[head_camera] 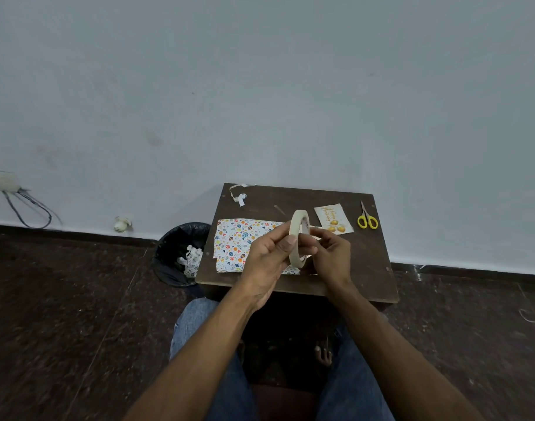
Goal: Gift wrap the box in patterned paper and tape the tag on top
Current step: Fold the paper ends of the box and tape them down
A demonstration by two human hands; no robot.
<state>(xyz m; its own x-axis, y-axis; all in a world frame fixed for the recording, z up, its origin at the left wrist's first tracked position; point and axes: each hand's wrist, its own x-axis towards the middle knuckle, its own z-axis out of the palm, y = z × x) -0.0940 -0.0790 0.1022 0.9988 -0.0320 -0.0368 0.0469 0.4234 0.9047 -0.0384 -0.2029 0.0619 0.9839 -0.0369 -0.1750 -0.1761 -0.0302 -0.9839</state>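
Observation:
Above the small dark wooden table (366,268) I hold a cream roll of masking tape (297,230) upright between both hands. My left hand (266,262) grips the roll's near rim with thumb and fingers. My right hand (330,253) pinches the roll's right side with curled fingers. Under my hands the patterned paper (238,241) lies flat on the table, white with coloured dots. The gift tag (333,218), cream with yellow shapes, lies at the table's far right. No box shows; my hands hide the paper's right part.
Yellow-handled scissors (367,219) lie at the far right corner beside the tag. A curled scrap of tape and paper (240,197) sits at the far left corner. A black bin (181,253) with paper scraps stands left of the table. My knees are below the table's near edge.

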